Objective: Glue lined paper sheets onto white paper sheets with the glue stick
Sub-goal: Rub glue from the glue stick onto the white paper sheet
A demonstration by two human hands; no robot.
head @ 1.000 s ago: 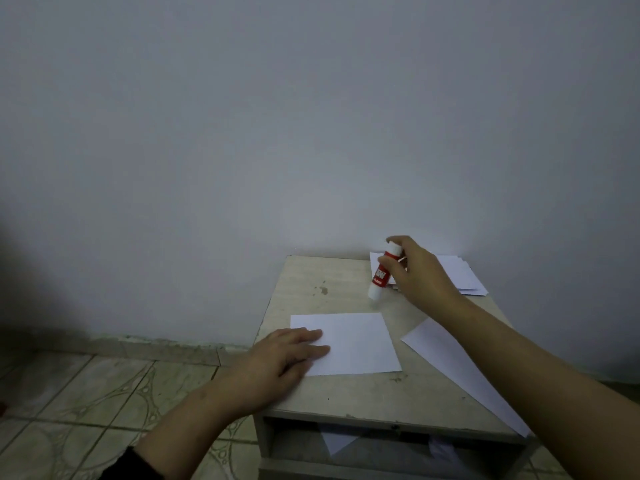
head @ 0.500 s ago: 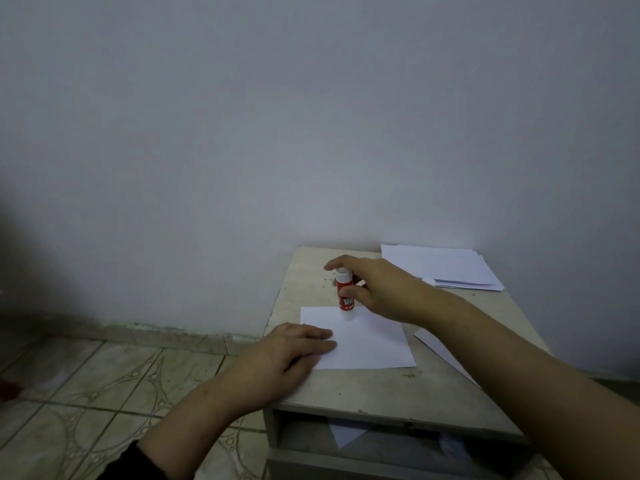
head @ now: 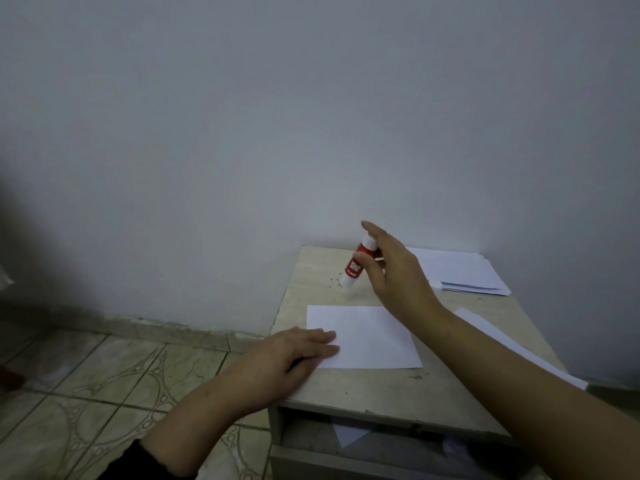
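A white paper sheet [head: 367,337] lies flat in the middle of the small table [head: 346,386]. My left hand [head: 287,362] rests flat on the sheet's left edge, fingers straight. My right hand [head: 398,275] holds the red and white glue stick [head: 356,265] between thumb and fingers, with the index finger stretched out over its top. The stick is tilted, its lower end pointing down at the bare tabletop just beyond the sheet's far edge. Whether the tip touches the table is unclear.
A stack of paper sheets [head: 460,271] lies at the table's back right corner, with a small white cap-like piece [head: 435,283] at its front edge. Another sheet [head: 502,341] lies along the right edge under my right forearm. The drawer [head: 349,438] below stands open with paper inside. A wall stands behind the table.
My right hand has carried the glue stick from the sheet's top edge back over the bare tabletop and tilted it. My left hand stays on the sheet.
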